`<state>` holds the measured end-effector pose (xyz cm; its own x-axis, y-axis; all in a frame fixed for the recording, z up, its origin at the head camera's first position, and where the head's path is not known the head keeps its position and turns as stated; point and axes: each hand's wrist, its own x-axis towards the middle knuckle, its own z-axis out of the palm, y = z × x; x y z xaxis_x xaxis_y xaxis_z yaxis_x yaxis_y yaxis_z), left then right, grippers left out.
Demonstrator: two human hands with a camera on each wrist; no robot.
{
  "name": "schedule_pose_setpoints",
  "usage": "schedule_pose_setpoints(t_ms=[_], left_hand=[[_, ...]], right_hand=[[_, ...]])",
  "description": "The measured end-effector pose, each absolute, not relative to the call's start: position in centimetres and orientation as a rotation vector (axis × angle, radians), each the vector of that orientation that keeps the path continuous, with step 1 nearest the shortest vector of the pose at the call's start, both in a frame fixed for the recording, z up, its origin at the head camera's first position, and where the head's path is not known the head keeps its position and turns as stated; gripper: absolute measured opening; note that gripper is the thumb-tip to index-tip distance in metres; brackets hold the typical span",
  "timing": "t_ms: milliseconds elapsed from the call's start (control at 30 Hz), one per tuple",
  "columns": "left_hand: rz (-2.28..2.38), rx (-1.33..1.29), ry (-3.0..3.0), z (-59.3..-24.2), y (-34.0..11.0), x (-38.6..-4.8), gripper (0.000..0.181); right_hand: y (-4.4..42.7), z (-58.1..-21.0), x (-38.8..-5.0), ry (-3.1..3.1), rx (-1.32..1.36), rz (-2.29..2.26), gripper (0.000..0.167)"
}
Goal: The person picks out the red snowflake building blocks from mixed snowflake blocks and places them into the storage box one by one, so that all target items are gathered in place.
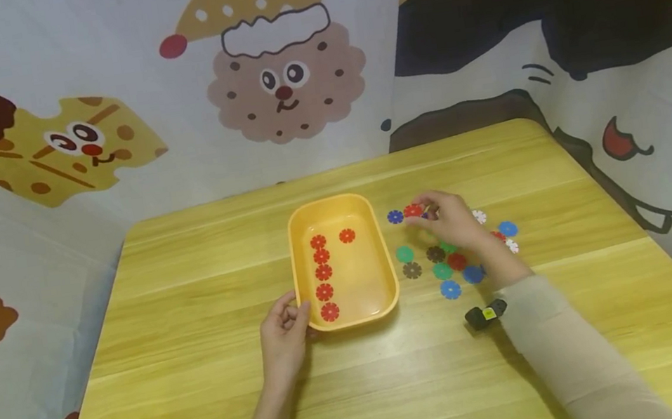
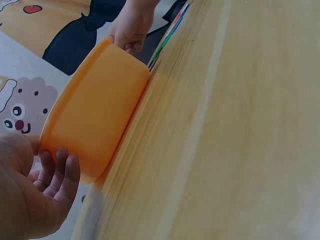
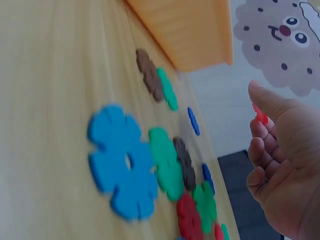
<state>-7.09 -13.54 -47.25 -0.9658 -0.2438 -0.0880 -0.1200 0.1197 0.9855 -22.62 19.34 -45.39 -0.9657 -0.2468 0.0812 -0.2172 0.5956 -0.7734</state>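
Observation:
My right hand (image 1: 448, 219) pinches a red snowflake disc (image 1: 413, 210) between thumb and fingers, above the loose discs on the table. In the right wrist view, that red disc shows partly behind the thumb of the right hand (image 3: 285, 160). A yellow-orange plastic tray (image 1: 351, 321) stands at the middle of the table. Inside it, several red discs (image 1: 323, 272) form a column along the left side, and one more red disc (image 1: 347, 235) lies at the upper right. My left hand (image 1: 283, 340) grips the tray's lower left rim, thumb on top and fingers against the outer wall.
Right of the tray lie scattered discs: blue (image 1: 451, 289), green (image 1: 404, 254), brown (image 1: 412, 270), red (image 1: 457, 261) and white (image 1: 479, 217). A black wrist device (image 1: 485, 315) sits at the right sleeve. The wooden table (image 1: 184, 314) meets a cartoon-printed cloth (image 1: 178, 173) behind.

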Motion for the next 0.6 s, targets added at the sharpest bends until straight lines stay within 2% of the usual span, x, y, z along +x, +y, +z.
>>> schedule_pose_setpoints(t_ms=[200,400,600], left_hand=[[-2.004,0.387,-2.289,-47.3,-13.5,-7.1,0.037],[-2.009,0.396,-2.281,-47.3,-13.5,-7.1,0.037],[-2.008,0.388,-2.284,-47.2,-13.6,-7.1,0.038]], right_hand=[[18.2,-44.9,-22.3,2.733,-0.429,-1.385,0.05],[16.5,-44.4,-22.2,2.703,-0.499,-1.424,0.042],[15.1,-44.3,-22.0,2.654,-0.563,-1.442,0.041]])
